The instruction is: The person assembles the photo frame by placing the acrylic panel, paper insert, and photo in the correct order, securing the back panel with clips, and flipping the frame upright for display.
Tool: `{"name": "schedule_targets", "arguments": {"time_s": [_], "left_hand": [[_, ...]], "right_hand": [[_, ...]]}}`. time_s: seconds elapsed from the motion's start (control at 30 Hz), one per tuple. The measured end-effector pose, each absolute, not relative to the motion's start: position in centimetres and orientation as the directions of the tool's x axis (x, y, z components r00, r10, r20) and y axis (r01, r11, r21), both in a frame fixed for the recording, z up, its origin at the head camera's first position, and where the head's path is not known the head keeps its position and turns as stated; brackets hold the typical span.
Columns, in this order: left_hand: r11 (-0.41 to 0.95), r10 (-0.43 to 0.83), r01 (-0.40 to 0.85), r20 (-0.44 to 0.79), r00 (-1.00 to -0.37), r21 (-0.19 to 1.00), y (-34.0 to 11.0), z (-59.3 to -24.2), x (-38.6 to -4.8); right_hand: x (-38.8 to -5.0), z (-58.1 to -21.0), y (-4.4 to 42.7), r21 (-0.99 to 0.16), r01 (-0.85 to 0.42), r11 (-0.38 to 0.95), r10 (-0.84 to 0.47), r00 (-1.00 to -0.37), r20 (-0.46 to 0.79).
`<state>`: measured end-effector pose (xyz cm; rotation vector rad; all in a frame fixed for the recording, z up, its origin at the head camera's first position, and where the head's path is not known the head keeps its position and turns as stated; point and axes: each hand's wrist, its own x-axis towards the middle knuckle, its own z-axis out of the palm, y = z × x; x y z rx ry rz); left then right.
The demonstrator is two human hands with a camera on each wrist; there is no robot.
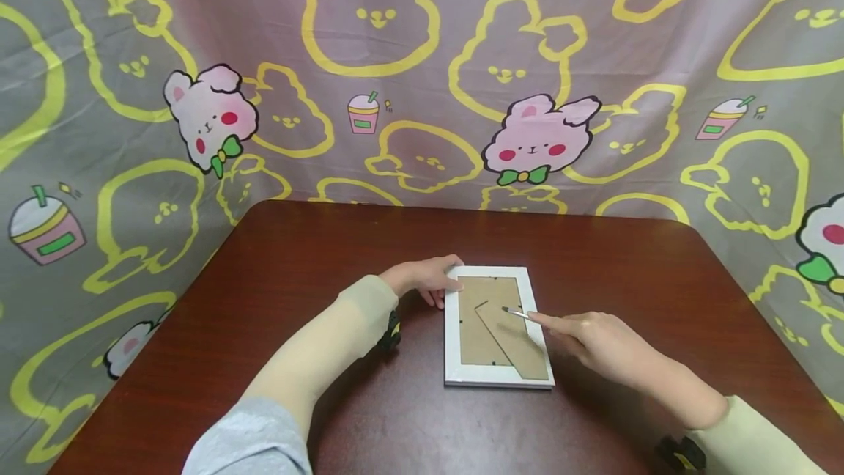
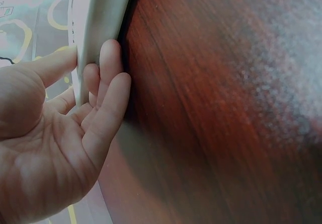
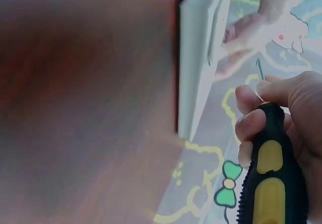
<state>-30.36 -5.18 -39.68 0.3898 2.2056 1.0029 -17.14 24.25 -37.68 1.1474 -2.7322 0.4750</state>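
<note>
A white picture frame [image 1: 452, 339] lies face down on the table, its brown backing board [image 1: 471, 295] upward and held by small dark tabs. A slanted stand leg [image 1: 517, 347] lies flat on that board. My left hand [image 1: 431, 277] grips the frame's upper left edge, thumb over the border and fingers against the side [image 2: 103, 30]. In my right hand [image 1: 603, 343] is a screwdriver with a black and yellow handle [image 3: 271, 168]. Its thin metal shaft [image 1: 519, 313] points left above the board; whether the tip touches cannot be told.
The dark reddish-brown table [image 1: 349, 240] has rounded far corners. A grey curtain [image 1: 422, 35] with yellow outlines and pink rabbit faces hangs behind it and along both sides. Black and yellow devices [image 1: 392, 332] sit at the wrists.
</note>
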Motion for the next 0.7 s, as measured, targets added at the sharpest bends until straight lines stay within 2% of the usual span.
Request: {"name": "schedule_targets", "arguments": {"time_s": [0.13,0.37,0.7], "left_hand": [[0.664,0.511,0.003,-0.451,-0.732,0.748,-5.2,-39.6,-30.3],[0.664,0.514,0.004,-0.453,-0.729,0.747,-5.2,-39.6,-30.3],[0.662,0.510,0.003,-0.446,-0.736,0.750,-5.2,-39.8,-30.3]], "right_hand": [[-18.1,-37.2,24.5,-0.228,-0.675,0.702,-0.624,-0.737,0.260],[-20.6,-37.0,25.6,-0.154,-0.608,0.779,-0.557,-0.783,0.276],[-25.3,-37.6,27.4,-0.221,-0.411,0.885,-0.404,-0.912,0.077]]}}
